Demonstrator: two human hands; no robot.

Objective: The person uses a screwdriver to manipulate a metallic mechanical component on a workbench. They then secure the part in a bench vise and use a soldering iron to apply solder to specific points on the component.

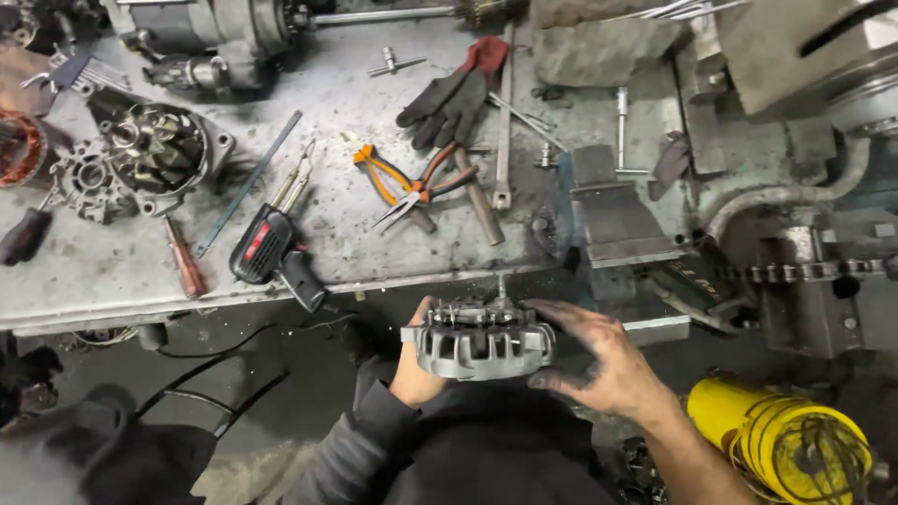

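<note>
Grey metal workbench [393, 84], gritty w/ dust and filings, scratched all over; front edge runs just above the hands. Dark floor below it, black cables looping under the bench edge. All places given rel. to the bench.

No real containers in view, nothing boxed or binned; tools lie loose on the bench top.

Below the bench's front edge, approx. centre: grey cast metal housing [479, 339], slotted round the side, w/ small parts on its top face, held in the air over the person's lap. Left hand [416, 360] grips its left side, thumb up along the rim, fingers tucked behind. Right hand [599, 360], grimy, fingers spread and curled over the right side and top, gripping it.

On the bench: orange-handled pliers [412, 182] mid-top, dark work gloves [449, 98] w/ red cuff just behind them, black soldering gun [271, 248] near the front edge, brown-handled screwdriver [184, 257] to its left, round motor part [154, 145] w/ copper windings at bench left.

Off the bench's right end: metal vise [622, 210]. Yellow cylinder [781, 440] low on the right, beyond the right forearm.
</note>
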